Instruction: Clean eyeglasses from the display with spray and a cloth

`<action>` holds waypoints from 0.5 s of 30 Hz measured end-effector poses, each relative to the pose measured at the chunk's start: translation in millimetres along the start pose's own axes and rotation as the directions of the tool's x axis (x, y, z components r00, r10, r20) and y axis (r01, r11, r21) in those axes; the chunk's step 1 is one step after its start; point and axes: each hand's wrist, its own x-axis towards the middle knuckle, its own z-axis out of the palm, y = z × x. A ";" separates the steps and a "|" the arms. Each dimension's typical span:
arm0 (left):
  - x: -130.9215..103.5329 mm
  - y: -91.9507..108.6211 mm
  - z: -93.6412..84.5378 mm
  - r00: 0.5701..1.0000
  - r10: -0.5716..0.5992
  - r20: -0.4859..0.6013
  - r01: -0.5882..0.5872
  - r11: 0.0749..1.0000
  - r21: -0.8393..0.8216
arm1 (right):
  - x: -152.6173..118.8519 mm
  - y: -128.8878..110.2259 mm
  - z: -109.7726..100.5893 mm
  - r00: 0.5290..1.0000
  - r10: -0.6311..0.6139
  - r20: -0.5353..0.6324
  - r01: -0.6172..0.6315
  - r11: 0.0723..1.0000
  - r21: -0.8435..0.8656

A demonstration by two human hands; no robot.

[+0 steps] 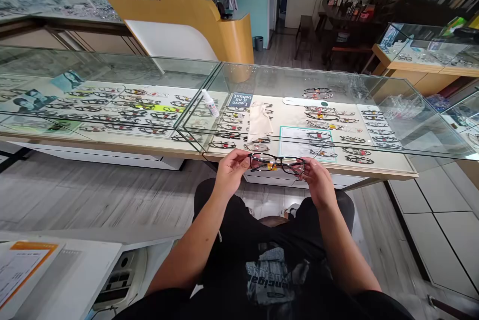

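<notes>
A pair of dark-framed glasses [277,164] is held up level in front of the near edge of the glass display case, with a small orange tag at its middle. My left hand [232,172] pinches the left end of the frame. At the right end, my right hand [317,180] grips the frame between thumb and fingers. Just beyond the glasses, a pale cloth [259,121] and a small white bottle [210,103] rest on the glass top. Rows of glasses [228,134] show under the glass.
The glass display case [232,63] runs across the view. Behind it stands a yellow counter [194,8], with a dark table [346,15] farther back. More cases [422,68] are at the right. A white surface with papers [28,265] is at the lower left.
</notes>
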 end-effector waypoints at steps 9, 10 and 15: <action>-1.0 20.0 -3.1 0.960 0.014 0.280 -0.071 0.979 0.193 | 27.3 -44.0 -5.2 0.793 0.202 0.575 0.033 0.928 -0.371; -0.4 22.9 -1.4 0.951 0.007 0.309 -0.073 0.976 0.203 | 30.6 -47.8 -2.7 0.734 0.256 0.629 0.022 0.917 -0.399; 0.9 26.6 0.4 0.934 -0.026 0.357 -0.052 0.977 0.208 | 38.3 -50.3 5.9 0.600 0.338 0.725 -0.018 0.912 -0.410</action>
